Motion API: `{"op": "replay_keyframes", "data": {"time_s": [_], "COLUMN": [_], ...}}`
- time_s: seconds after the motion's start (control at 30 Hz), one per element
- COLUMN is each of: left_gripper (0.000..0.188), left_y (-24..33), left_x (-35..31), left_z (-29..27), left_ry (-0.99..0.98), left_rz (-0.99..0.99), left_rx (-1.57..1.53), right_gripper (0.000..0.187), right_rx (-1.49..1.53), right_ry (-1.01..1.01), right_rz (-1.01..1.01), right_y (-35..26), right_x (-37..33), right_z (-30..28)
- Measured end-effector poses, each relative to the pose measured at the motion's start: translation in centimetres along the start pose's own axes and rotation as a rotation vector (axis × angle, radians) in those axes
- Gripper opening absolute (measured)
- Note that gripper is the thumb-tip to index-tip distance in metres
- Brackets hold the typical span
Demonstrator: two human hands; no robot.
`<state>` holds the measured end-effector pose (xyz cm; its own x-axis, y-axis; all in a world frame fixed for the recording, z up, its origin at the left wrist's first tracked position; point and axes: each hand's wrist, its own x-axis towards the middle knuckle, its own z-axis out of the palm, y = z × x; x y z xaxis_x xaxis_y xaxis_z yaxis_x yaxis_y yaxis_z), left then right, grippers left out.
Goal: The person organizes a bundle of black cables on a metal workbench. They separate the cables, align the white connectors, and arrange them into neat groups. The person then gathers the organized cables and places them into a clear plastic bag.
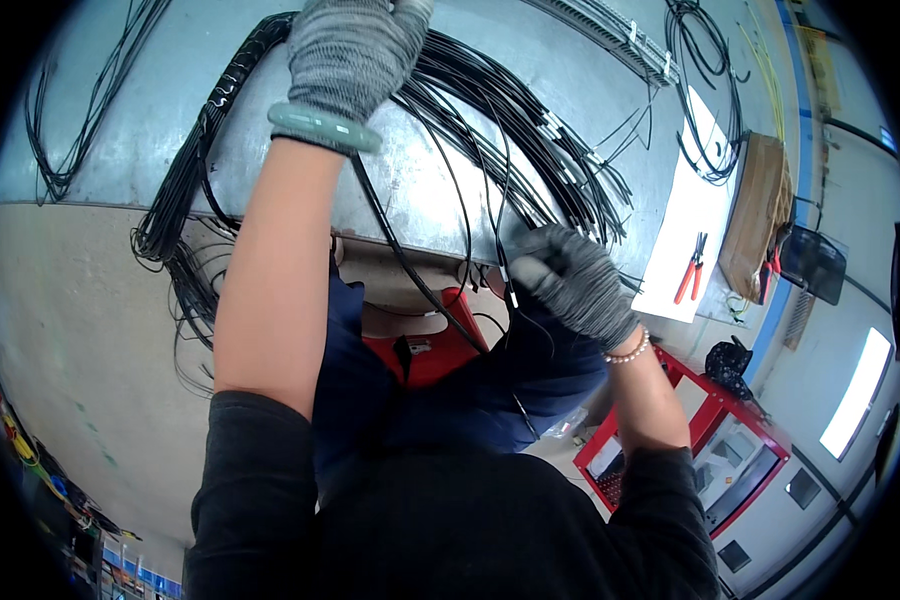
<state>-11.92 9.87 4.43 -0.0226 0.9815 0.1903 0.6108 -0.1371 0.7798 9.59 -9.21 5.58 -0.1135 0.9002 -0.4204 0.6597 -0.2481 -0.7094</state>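
A thick bundle of black wires (490, 90) lies across the metal table, its loose ends fanning out to the right with white marker sleeves. My left hand (355, 55), in a grey knitted glove, reaches over the bundle at the far edge of the view; its fingertips are cut off. My right hand (575, 285), gloved alike, is at the table's near edge below the fanned ends. Its fingers are curled in against a thin black wire (503, 245) with a white sleeve that hangs over the edge. A wrapped section of the bundle (232, 85) bends down at the left.
Red-handled pliers (688, 280) lie on a white sheet (670, 255) at the right, beside a cardboard box (755, 215). Coiled wires (705, 90) are behind. A slotted grey duct (610, 30) is at the back. A red-framed cabinet (705, 430) stands on the right; a red seat (440, 345) is below.
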Motion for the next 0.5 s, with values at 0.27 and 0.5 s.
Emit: {"op": "replay_keyframes", "data": {"time_s": [0.27, 0.5], "left_gripper": [0.024, 0.046], "left_y": [-0.7, 1.6], "left_x": [-5.1, -10.4], "left_z": [0.5, 1.6], "left_ry": [-0.363, -1.284], "left_rz": [-0.021, -0.83], "left_rx": [-0.512, -0.722], "right_gripper": [0.013, 0.034], "right_rx": [0.0, 0.373], "right_ry": [0.141, 0.244], "right_rz": [-0.022, 0.143], "right_y": [-1.9, -4.3], "right_x": [-1.6, -1.9], "right_z": [1.5, -2.2]}}
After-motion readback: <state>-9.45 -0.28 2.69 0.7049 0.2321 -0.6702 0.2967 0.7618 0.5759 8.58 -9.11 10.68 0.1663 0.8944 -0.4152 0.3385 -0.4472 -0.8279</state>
